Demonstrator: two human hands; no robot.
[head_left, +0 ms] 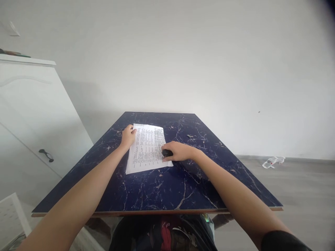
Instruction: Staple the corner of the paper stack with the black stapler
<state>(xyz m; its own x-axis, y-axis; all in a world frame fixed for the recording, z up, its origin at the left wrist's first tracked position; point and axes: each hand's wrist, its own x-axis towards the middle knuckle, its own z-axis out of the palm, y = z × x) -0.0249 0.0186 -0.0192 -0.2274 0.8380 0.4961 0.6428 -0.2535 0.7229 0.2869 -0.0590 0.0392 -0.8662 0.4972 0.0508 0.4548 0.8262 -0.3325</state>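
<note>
A printed sheet of paper, perhaps more than one layer, lies at a slant on the dark blue marbled table. My left hand is closed on its far left edge, thumb on top. At the right edge of the paper, my right hand is wrapped round a small black stapler. Only the stapler's rounded end shows past my fingers, over the paper's margin; the rest of it is hidden under my palm.
A small greyish piece lies on the table to the right of the paper. A white cabinet with a black handle stands at the left. The wall is behind the table. A clear plastic wrapper lies on the floor at right.
</note>
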